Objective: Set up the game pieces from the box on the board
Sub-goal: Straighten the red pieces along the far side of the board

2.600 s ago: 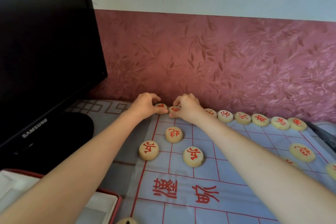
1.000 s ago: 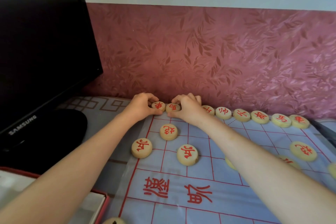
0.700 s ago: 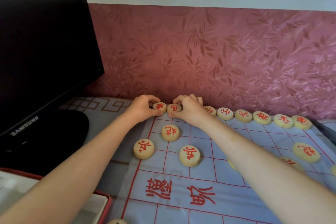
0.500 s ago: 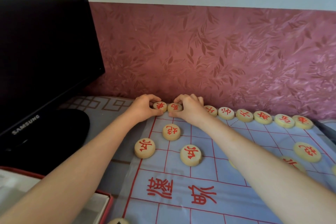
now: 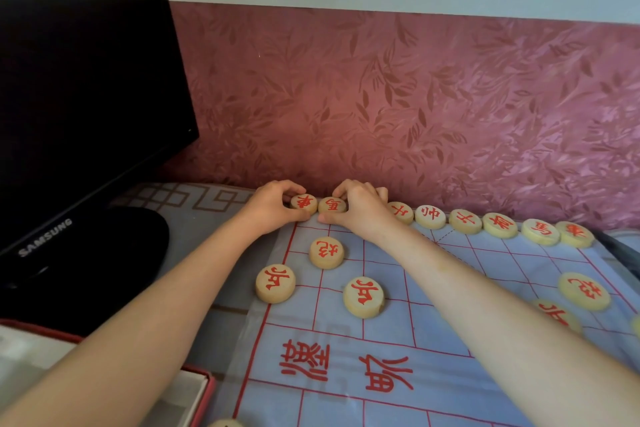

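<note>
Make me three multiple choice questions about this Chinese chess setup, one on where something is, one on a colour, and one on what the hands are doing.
1. Where is the monitor?
A. left of the board
B. right of the board
C. on the board

2. What colour are the characters on the back-row pieces?
A. black
B. red
C. green

3. What are the left hand and right hand doing?
A. resting flat and open
B. each pinching one piece
C. lifting the box

Answers:
1 A, it stands off the left edge of the board.
2 B, red marks show on every disc.
3 B, fingers curl round two adjacent far-row discs.
</note>
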### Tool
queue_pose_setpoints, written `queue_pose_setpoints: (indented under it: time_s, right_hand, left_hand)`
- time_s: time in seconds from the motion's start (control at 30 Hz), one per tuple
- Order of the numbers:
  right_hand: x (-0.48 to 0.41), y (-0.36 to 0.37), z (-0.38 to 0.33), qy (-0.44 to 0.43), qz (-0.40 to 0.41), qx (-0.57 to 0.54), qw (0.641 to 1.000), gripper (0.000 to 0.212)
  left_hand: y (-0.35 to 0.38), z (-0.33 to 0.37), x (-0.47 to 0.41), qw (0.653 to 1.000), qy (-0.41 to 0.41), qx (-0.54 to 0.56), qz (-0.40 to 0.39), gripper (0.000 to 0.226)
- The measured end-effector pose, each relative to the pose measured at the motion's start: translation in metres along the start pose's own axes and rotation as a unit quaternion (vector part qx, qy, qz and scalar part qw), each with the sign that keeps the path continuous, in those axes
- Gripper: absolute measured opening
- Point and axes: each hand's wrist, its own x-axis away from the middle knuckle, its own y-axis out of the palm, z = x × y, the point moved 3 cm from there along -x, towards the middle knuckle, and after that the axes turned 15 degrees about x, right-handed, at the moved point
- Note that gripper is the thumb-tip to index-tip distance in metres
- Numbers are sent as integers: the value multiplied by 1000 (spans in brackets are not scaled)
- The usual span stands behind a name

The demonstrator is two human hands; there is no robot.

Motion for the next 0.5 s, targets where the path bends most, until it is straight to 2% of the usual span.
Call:
queue_pose_setpoints:
  time_s: [0.3,0.4,0.5]
  right_hand:
    - [3,0,3,-12,5,20,1000,64]
    - [6,-8,12,-14,32,28,999,62]
    - [10,-25,27,-15,48,-3,999,62]
  left_hand:
    - [-1,-1,0,1000,-1,2,-1,54]
    - [-5,4,0,1000,11,-7,24,62]
    - [-10,16,-1,998,35,-10,54,58]
